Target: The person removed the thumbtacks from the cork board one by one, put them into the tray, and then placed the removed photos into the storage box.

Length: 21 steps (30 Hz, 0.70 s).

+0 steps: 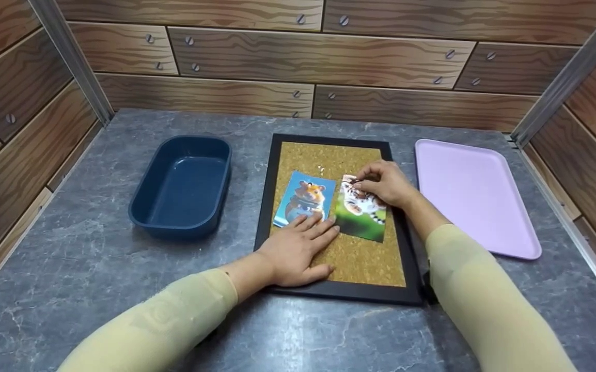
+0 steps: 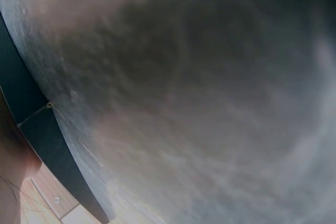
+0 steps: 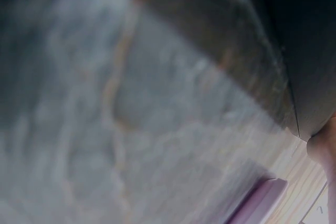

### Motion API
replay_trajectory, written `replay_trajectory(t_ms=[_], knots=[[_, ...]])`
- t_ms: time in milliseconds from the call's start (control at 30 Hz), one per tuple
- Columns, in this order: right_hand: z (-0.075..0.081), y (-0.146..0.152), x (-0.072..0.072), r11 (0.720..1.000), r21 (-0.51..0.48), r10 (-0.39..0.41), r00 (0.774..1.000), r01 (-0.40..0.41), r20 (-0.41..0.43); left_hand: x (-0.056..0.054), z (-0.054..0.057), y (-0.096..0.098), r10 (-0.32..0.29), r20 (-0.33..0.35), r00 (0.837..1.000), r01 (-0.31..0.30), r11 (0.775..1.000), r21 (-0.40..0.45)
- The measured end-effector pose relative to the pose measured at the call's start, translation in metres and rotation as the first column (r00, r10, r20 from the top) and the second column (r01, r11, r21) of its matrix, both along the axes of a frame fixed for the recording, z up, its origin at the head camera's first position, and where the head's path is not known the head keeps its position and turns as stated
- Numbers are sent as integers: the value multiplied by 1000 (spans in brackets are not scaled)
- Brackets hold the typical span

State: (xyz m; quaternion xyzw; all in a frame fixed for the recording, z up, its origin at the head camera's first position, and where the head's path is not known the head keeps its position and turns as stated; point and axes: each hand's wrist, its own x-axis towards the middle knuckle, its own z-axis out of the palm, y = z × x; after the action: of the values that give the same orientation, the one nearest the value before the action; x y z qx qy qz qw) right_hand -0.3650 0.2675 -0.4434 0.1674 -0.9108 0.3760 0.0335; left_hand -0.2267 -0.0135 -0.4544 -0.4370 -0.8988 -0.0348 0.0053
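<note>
A black-framed cork board lies on the table, bearing two picture cards. My left hand rests flat on it, fingers spread, fingertips over the lower edge of the hamster card. Beside that card, to the right, lies a card with a striped, tiger-like animal on green. At its upper part my right hand pinches thumb and forefinger together; I cannot tell what small thing is between them. Tiny whitish bits show on the cork above the hamster card. Both wrist views show mostly blurred table.
A deep blue bin stands left of the board. To the right is a flat lilac tray, partly behind my right forearm. Wood-patterned panels enclose the grey marbled table at the back and sides.
</note>
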Motion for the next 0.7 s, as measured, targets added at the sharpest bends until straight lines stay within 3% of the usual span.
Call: replay_trajectory(t_ms=[267, 700], knots=[[-1, 1, 0, 1000, 0, 6, 1000, -6, -15, 0, 0, 0, -1, -5, 1000, 1, 1000, -3], [2, 0, 2, 1000, -1, -14, 998, 15, 57, 0, 0, 0, -5, -15, 1000, 5, 1000, 6]])
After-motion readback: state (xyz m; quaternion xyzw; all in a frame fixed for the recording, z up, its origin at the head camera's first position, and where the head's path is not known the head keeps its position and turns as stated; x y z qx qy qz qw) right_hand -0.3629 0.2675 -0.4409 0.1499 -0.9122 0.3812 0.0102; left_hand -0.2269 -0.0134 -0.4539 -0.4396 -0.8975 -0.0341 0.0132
